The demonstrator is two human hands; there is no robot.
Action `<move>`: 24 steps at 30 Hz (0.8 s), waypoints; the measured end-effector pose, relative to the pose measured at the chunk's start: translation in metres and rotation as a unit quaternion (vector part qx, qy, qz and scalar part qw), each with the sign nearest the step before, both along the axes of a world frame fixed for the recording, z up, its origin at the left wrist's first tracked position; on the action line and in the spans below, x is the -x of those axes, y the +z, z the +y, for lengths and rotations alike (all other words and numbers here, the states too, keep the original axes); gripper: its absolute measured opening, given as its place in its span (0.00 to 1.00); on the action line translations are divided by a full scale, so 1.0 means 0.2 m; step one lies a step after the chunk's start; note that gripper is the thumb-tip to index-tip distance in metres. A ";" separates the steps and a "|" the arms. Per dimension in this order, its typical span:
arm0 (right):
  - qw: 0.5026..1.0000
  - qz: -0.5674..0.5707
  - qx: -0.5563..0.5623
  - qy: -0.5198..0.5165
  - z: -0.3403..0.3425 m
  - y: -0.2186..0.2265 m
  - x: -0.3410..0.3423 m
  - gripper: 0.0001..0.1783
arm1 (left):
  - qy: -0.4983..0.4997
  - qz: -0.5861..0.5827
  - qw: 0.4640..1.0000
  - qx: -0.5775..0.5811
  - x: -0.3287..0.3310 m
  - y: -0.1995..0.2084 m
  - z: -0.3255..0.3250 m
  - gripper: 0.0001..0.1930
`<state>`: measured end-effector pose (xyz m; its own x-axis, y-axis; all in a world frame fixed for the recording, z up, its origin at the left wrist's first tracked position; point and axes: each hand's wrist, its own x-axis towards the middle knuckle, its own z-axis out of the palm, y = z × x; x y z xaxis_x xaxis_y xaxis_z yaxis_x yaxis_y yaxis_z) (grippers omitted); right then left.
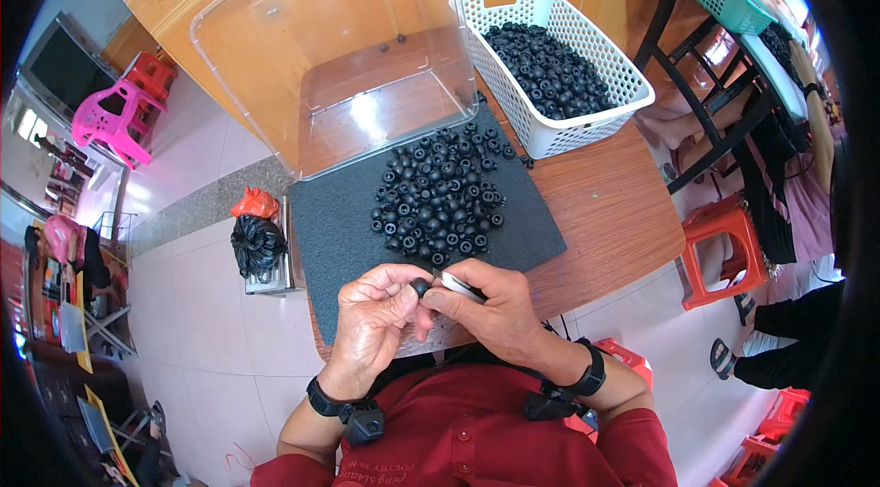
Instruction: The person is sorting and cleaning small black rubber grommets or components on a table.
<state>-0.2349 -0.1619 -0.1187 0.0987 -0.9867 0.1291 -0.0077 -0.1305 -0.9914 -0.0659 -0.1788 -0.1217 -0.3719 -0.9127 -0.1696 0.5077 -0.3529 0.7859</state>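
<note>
Close to my body, at the near edge of a dark grey mat (330, 230), both hands meet. My left hand (378, 308) pinches one small round black plastic part (420, 286) between thumb and fingers. A slim white-and-black knife (461, 287) is gripped in my right hand (495, 308), its narrow metal tip beside that part; whether they touch I cannot tell. Just beyond my fingers lies a loose heap of the same black parts (435, 194), many showing a ring-shaped opening.
A clear plastic bin (367, 157) stands behind the heap. To its right, a white perforated basket (587, 128) holds many more black parts. The brown wooden table (623, 212) ends at the right. Black and orange bags (258, 244) sit left. Another person's arm (816, 111) is far right.
</note>
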 end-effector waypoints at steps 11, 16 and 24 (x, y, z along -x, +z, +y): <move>0.999 0.027 -0.028 0.037 0.00 0.01 0.03 0.09 | -0.010 0.021 0.999 -0.022 -0.02 -0.03 0.00 0.12; 0.983 0.133 0.123 -0.042 0.00 -0.01 0.03 0.08 | -0.002 0.032 0.999 -0.045 -0.02 -0.03 0.00 0.12; 0.965 0.173 0.187 -0.060 -0.01 -0.05 0.00 0.06 | -0.003 0.037 0.998 -0.051 -0.01 -0.02 0.00 0.11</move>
<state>-0.2348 -0.1632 -0.1295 0.0870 -0.8848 0.4577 -0.3682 -0.4555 -0.8105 -0.0632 -0.1780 -0.1257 -0.3923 -0.8898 -0.2332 0.5610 -0.4323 0.7059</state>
